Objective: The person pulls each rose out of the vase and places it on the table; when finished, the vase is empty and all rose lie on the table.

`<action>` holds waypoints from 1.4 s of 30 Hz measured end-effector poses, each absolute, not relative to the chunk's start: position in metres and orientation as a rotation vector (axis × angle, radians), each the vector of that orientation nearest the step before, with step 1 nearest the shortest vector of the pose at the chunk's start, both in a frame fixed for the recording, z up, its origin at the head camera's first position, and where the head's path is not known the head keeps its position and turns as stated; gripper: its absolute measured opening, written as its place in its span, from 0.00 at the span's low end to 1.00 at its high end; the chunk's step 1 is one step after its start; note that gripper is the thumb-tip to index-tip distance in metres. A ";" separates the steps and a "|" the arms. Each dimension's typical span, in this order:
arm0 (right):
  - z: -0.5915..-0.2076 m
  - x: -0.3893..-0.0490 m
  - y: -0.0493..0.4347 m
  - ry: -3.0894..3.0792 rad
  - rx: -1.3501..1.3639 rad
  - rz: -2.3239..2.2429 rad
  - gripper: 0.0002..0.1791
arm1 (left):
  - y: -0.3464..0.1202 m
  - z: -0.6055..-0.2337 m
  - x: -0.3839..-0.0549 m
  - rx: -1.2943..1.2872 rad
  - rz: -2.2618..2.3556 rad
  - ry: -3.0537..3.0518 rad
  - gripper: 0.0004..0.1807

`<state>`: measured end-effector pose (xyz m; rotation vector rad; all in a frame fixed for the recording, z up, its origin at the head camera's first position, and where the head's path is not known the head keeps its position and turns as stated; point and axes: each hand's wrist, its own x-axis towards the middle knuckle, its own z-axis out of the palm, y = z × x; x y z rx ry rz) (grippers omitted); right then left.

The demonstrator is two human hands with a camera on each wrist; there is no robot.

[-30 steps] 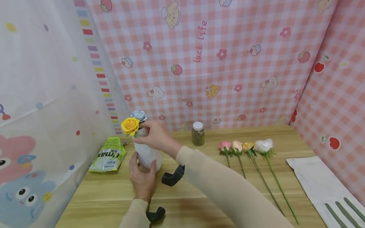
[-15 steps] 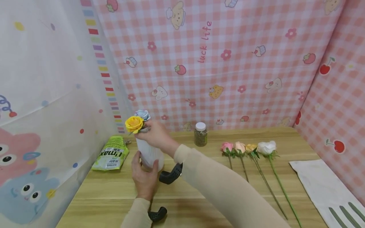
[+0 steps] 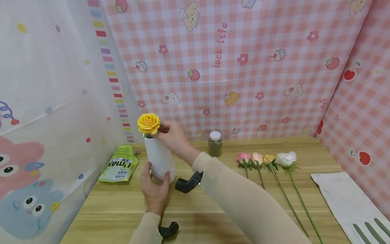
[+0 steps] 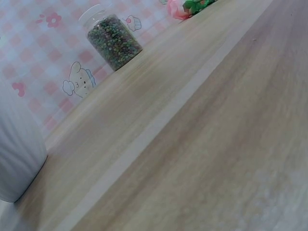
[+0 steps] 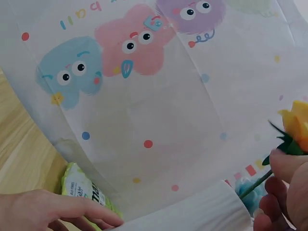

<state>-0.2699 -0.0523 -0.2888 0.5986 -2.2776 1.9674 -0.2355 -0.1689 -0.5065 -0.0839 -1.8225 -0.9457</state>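
A white vase (image 3: 159, 159) stands at the left of the table, seen also at the edge of the left wrist view. My left hand (image 3: 155, 193) grips its lower body, thumb on one side and fingers on the other. At the vase's mouth, my right hand (image 3: 173, 137) pinches a yellow rose (image 3: 148, 123) just below the bloom. In the right wrist view, its green stem (image 5: 256, 186) slants into the mouth. A pale blue flower (image 5: 252, 192) shows behind the rim there; in the head view it is hidden.
A green snack bag (image 3: 119, 164) lies left of the vase. Behind stands a jar of small pellets (image 3: 215, 145) with a white lid. Pink, peach, yellow and white roses (image 3: 286, 158) lie at right, beside a white cloth (image 3: 341, 196). Patterned curtains close the back and sides.
The yellow rose has risen with my right hand and now covers the blue flower in the head view. My left hand stays on the vase. The head view has shifted slightly.
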 end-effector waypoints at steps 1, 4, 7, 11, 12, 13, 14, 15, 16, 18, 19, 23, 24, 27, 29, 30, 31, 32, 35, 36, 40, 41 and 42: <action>-0.288 -0.270 -0.051 -2.262 0.623 1.968 0.12 | -0.169 -0.506 -0.235 -0.085 -0.945 -1.821 0.42; -0.287 -0.270 -0.048 -2.243 0.677 1.942 0.11 | -0.169 -0.505 -0.236 -0.090 -0.941 -1.816 0.42; -0.289 -0.271 -0.046 -2.263 0.698 1.866 0.09 | -0.169 -0.504 -0.236 -0.096 -0.943 -1.813 0.42; -0.296 -0.272 -0.045 -2.293 0.718 1.752 0.09 | -0.169 -0.504 -0.235 -0.100 -0.943 -1.817 0.42; -0.298 -0.273 -0.045 -2.294 0.723 1.727 0.09 | -0.169 -0.505 -0.235 -0.101 -0.944 -1.817 0.42; -0.300 -0.273 -0.045 -2.291 0.730 1.708 0.09 | -0.169 -0.505 -0.235 -0.101 -0.943 -1.816 0.42; -0.302 -0.274 -0.045 -2.284 0.742 1.686 0.09 | -0.169 -0.505 -0.235 -0.101 -0.942 -1.815 0.42; -0.304 -0.275 -0.045 -2.280 0.747 1.662 0.09 | -0.170 -0.505 -0.235 -0.100 -0.939 -1.814 0.42; -0.305 -0.275 -0.045 -2.271 0.753 1.652 0.09 | -0.170 -0.505 -0.235 -0.100 -0.936 -1.812 0.42; -0.309 -0.277 -0.046 -2.249 0.759 1.635 0.09 | -0.170 -0.505 -0.236 -0.103 -0.933 -1.809 0.42; -0.311 -0.279 -0.046 -2.233 0.760 1.637 0.09 | -0.170 -0.506 -0.236 -0.104 -0.928 -1.808 0.42; -0.318 -0.282 -0.049 -2.157 0.752 1.664 0.07 | -0.171 -0.506 -0.236 -0.109 -0.925 -1.804 0.42; -0.319 -0.283 -0.050 -2.136 0.748 1.671 0.06 | -0.171 -0.506 -0.236 -0.108 -0.923 -1.805 0.42; -0.320 -0.284 -0.052 -2.084 0.738 1.691 0.07 | -0.171 -0.505 -0.236 -0.105 -0.929 -1.805 0.42; -0.320 -0.283 -0.052 -2.075 0.718 1.686 0.07 | -0.170 -0.505 -0.235 -0.101 -0.932 -1.809 0.42; -0.319 -0.283 -0.051 -2.073 0.711 1.679 0.07 | -0.170 -0.506 -0.235 -0.100 -0.933 -1.812 0.42; -0.318 -0.282 -0.051 -2.074 0.705 1.672 0.08 | -0.170 -0.506 -0.235 -0.099 -0.934 -1.814 0.42; -0.316 -0.281 -0.050 -2.074 0.701 1.660 0.08 | -0.170 -0.505 -0.235 -0.096 -0.937 -1.818 0.42; -0.312 -0.280 -0.047 -2.060 0.687 1.620 0.07 | -0.170 -0.505 -0.235 -0.092 -0.940 -1.826 0.42; -0.310 -0.280 -0.047 -2.049 0.691 1.615 0.07 | -0.170 -0.505 -0.235 -0.091 -0.942 -1.828 0.42; -0.304 -0.281 -0.047 -2.019 0.698 1.625 0.07 | -0.170 -0.506 -0.235 -0.085 -0.950 -1.835 0.42; -0.303 -0.282 -0.047 -2.008 0.702 1.633 0.08 | -0.170 -0.506 -0.235 -0.084 -0.952 -1.838 0.42; -0.300 -0.282 -0.047 -1.995 0.712 1.645 0.08 | -0.170 -0.506 -0.235 -0.079 -0.955 -1.844 0.42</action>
